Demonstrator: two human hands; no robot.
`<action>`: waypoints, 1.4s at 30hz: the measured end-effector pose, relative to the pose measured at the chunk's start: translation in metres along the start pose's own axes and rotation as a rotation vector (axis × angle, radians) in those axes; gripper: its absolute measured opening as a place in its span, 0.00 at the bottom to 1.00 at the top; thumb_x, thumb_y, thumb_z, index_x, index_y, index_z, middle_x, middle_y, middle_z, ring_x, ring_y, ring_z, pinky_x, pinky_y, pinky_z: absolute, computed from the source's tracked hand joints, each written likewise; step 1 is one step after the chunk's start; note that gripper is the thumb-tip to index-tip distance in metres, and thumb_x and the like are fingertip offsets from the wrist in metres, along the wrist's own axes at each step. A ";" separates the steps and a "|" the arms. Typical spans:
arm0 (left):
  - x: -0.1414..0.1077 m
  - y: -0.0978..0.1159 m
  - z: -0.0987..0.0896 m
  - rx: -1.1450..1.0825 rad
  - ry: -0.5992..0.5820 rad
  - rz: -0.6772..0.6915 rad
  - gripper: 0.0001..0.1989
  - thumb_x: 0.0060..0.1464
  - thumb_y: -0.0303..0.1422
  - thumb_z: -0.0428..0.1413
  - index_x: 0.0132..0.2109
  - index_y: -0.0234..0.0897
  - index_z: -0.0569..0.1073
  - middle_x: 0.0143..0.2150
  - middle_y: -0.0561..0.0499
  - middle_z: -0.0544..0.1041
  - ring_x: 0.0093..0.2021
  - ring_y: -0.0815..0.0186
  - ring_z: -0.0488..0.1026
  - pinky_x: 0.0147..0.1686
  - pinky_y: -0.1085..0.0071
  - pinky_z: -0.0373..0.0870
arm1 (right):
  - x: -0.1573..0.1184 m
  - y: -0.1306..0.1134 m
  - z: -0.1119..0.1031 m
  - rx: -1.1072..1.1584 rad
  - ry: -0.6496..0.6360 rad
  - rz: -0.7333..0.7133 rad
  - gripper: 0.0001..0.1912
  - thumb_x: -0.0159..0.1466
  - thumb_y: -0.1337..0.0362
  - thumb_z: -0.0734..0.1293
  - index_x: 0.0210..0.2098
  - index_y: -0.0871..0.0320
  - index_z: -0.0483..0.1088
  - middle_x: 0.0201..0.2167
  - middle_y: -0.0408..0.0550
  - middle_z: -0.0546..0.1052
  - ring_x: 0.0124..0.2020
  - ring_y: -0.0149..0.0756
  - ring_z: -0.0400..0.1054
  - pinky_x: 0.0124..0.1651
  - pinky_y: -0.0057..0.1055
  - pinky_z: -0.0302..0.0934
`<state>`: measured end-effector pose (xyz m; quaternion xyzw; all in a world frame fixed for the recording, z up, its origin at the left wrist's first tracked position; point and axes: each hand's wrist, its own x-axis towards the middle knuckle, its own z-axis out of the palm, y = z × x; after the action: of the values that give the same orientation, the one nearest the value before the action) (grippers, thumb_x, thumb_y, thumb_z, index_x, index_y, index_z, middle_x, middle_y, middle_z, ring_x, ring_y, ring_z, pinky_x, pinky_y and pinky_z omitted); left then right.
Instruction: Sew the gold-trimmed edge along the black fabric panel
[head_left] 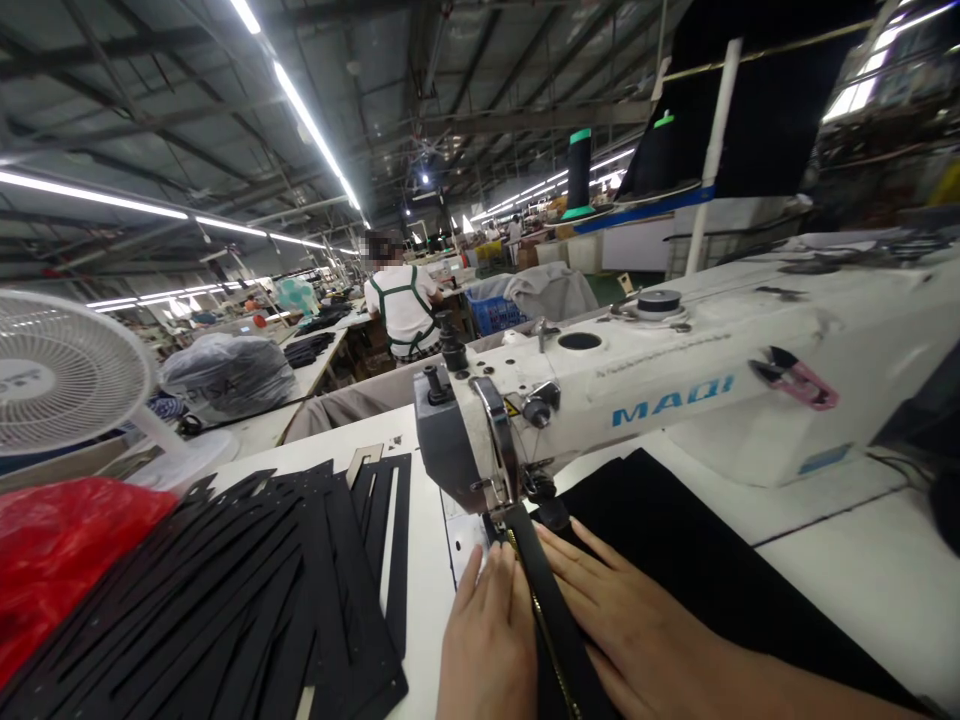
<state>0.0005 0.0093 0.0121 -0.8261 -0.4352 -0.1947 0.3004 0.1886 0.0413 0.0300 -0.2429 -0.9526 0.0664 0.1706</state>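
A black zipper strip with gold-coloured teeth (pixel 545 633) runs from the bottom edge up under the needle area of a white sewing machine (pixel 675 365). My left hand (pixel 491 625) lies along the strip's left side, fingers stretched towards the presser foot (pixel 500 515). On the other side, my right hand (pixel 626 605) is flat, its fingers extended over the black material and pressing beside the strip. A large black fabric panel (pixel 667 525) spreads under and beyond the right hand. Neither hand is closed around anything; both sets of fingertips are just short of the foot.
Left of the machine lies a pile of cut black pieces (pixel 300 570), beside a red plastic bag (pixel 67 550) and a white fan (pixel 60 375). Pink-handled thread snips (pixel 799 380) rest against the machine arm. A person (pixel 405 305) sits ahead, near a blue crate (pixel 495 312).
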 end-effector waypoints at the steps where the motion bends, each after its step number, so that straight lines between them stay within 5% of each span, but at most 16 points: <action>1: 0.001 -0.001 -0.001 -0.004 -0.002 -0.008 0.24 0.63 0.23 0.31 0.47 0.24 0.71 0.44 0.40 0.77 0.47 0.60 0.74 0.48 0.64 0.73 | 0.002 0.001 0.000 0.003 -0.006 0.001 0.30 0.64 0.68 0.56 0.64 0.61 0.47 0.63 0.55 0.54 0.62 0.45 0.50 0.62 0.50 0.47; 14: -0.003 0.001 0.006 -0.065 0.032 -0.061 0.23 0.63 0.23 0.32 0.45 0.27 0.72 0.43 0.42 0.77 0.45 0.61 0.75 0.47 0.63 0.73 | 0.000 -0.001 0.001 -0.016 0.068 -0.005 0.32 0.63 0.68 0.58 0.65 0.58 0.45 0.61 0.51 0.58 0.61 0.43 0.53 0.63 0.44 0.47; 27: -0.002 0.003 0.001 -0.177 -0.027 -0.098 0.20 0.62 0.22 0.35 0.51 0.27 0.68 0.46 0.40 0.74 0.48 0.60 0.72 0.52 0.59 0.69 | 0.003 -0.004 0.001 -0.017 -0.051 0.030 0.27 0.65 0.66 0.54 0.64 0.61 0.49 0.62 0.56 0.54 0.63 0.47 0.48 0.61 0.53 0.47; 35: -0.004 0.004 0.003 -0.213 -0.083 -0.142 0.18 0.60 0.20 0.39 0.51 0.30 0.68 0.48 0.41 0.74 0.50 0.60 0.71 0.54 0.57 0.66 | -0.002 0.000 0.015 0.027 0.024 0.035 0.29 0.68 0.65 0.53 0.66 0.57 0.39 0.65 0.52 0.49 0.65 0.42 0.41 0.64 0.50 0.42; 42: -0.001 -0.003 0.005 -0.314 -0.108 -0.174 0.18 0.58 0.19 0.43 0.49 0.36 0.70 0.48 0.45 0.74 0.49 0.62 0.71 0.50 0.62 0.67 | 0.001 0.000 0.009 0.094 0.027 0.038 0.27 0.69 0.64 0.52 0.66 0.57 0.41 0.64 0.53 0.50 0.65 0.42 0.42 0.64 0.51 0.41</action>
<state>-0.0023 0.0139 0.0091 -0.8313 -0.4849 -0.2408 0.1256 0.1845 0.0411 0.0224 -0.2535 -0.9413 0.1111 0.1934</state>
